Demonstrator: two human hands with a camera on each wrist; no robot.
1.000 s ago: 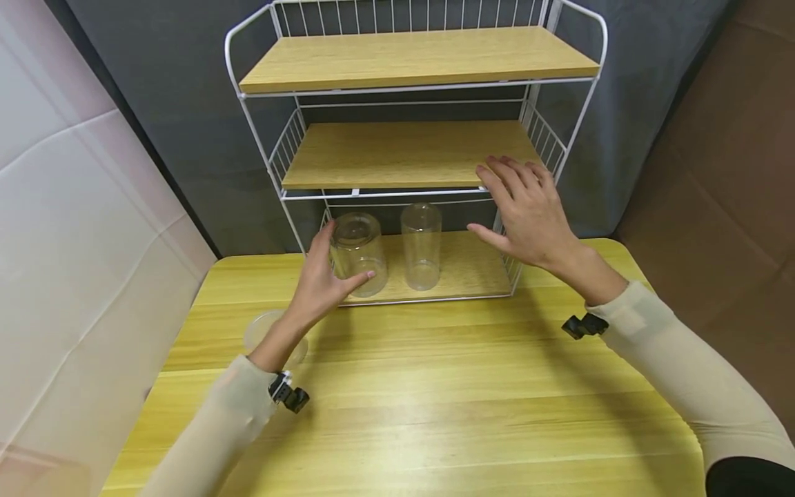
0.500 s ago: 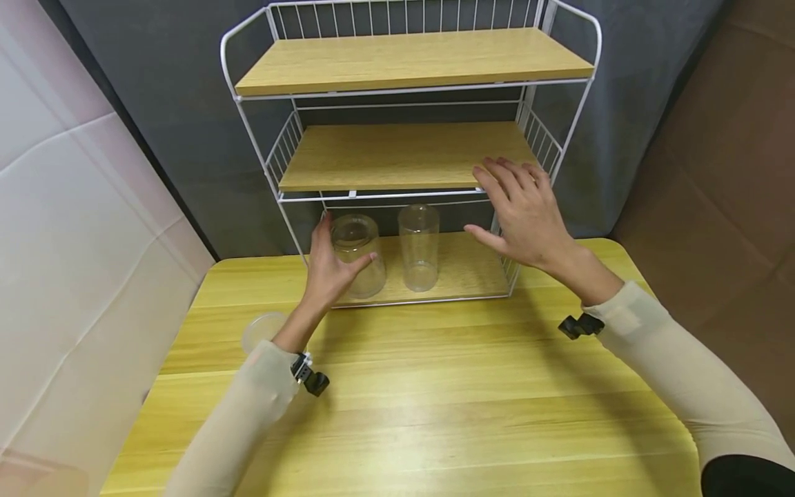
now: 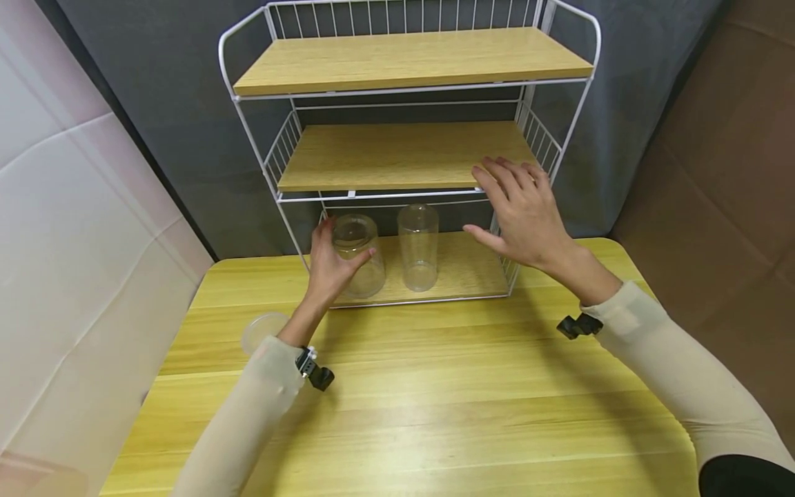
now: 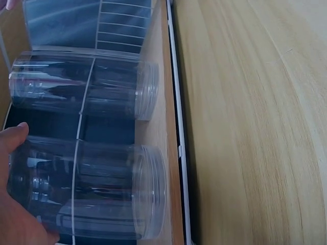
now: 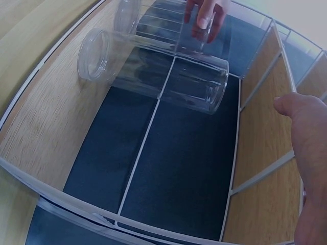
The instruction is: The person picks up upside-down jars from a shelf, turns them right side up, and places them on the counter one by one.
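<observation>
A wide clear jar (image 3: 369, 279) stands mouth down at the left of the rack's bottom shelf. My left hand (image 3: 329, 269) grips it near its upturned base, thumb on the front and fingers round the left side. In the left wrist view the wide jar's (image 4: 102, 189) threaded neck sits at the shelf board. Beside it stands a narrower clear jar (image 3: 419, 248), also mouth down and touched by neither hand. My right hand (image 3: 528, 210) has its fingers spread at the front right edge of the middle shelf (image 3: 397, 155), holding nothing.
The white wire rack has three wooden boards, with the top shelf (image 3: 410, 62) above both hands. A clear round disc (image 3: 261, 331) lies on the wooden table (image 3: 447, 393), left of the rack and partly behind the left forearm. A brown panel (image 3: 714, 179) stands at the right.
My left forearm has swung right and forward, and the left hand has turned more upright around the wide jar. The right hand stays put; the view shifts slightly.
</observation>
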